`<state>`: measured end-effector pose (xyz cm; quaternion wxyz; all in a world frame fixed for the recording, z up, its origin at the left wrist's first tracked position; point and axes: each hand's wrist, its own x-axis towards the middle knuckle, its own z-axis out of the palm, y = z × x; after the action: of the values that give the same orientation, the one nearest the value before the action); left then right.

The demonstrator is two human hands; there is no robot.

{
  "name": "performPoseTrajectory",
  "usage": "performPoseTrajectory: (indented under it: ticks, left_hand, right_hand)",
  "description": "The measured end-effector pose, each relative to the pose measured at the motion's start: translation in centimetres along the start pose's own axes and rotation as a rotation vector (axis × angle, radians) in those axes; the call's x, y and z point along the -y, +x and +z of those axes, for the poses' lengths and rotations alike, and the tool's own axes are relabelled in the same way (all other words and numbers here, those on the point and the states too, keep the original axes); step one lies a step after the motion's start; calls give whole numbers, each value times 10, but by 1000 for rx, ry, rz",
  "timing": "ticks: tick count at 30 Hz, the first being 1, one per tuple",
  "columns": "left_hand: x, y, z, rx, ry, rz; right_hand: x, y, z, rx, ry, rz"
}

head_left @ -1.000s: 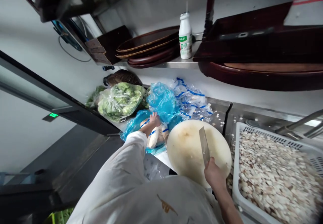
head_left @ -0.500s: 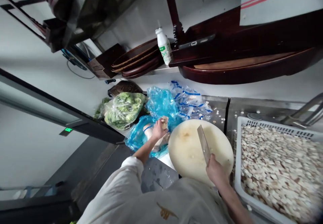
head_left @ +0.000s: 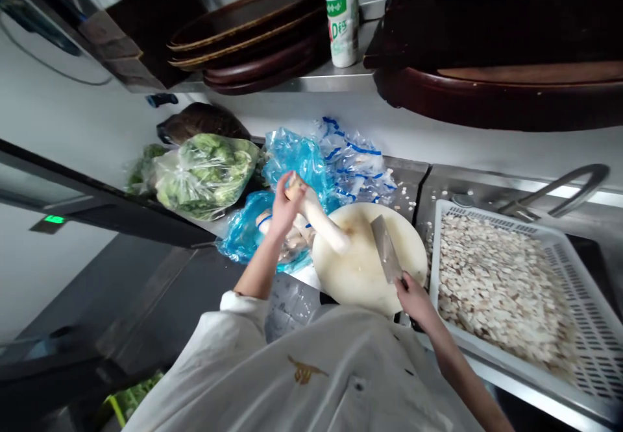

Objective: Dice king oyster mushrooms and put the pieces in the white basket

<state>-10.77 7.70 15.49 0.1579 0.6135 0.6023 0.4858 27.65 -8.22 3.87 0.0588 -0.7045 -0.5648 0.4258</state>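
My left hand is closed around one end of a thick white king oyster mushroom. Its far end slants down over the left part of the round cutting board. In my right hand is the handle of a cleaver, its broad blade above the right side of the board. Left of the board lies an open blue plastic bag with more pale mushrooms in it, partly hidden by my left forearm.
To the right, a white plastic basket holds many chopped pieces, beside a faucet. Bagged green leafy vegetables sit at the left. A clear bag with blue stripes lies behind the board. The shelf above carries a white bottle and stacked trays.
My left hand has lifted the mushroom out of the blue bag and brought it over the board's left edge. My right hand still holds the cleaver over the board. The view has shifted.
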Motion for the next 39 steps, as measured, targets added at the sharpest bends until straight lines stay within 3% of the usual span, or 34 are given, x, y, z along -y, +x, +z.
performPoseTrajectory:
  ticks: [4,6,8,10,13,17,21,24,27,31,39]
  left_hand:
    - [23,-82,100,261,193,-104]
    - [34,-114,130,334,337,-104]
    - [44,-127,144,329,380,-39]
    - [56,-124,145,320,338,76]
    - [75,-114,137,413,272,251]
    - [95,-112,131,549,258,363]
    - [99,-118,140,592,254,321]
    - [100,-119,148,540,217,282]
    - [103,-120,153,477,168,284]
    - [107,-123,156,443,140,274]
    - [105,-121,156,454,183,250]
  right_hand:
    - [9,-13,-4,-39,-135,-34]
    - [4,-26,-1,-55,-175,-37]
    - [-1,-40,5,-69,-206,-34]
    - [-3,-53,13,-72,-245,-11]
    - [4,-66,24,-65,-295,27]
    - [25,-72,17,-32,-390,9]
    - [57,-73,-8,-42,-467,-12]
    - [89,-74,-20,-39,-494,-22]
    - [115,-75,-24,-6,-520,-32]
    - [127,-70,-20,46,-536,-14]
    - [148,1,-5,105,-433,-32]
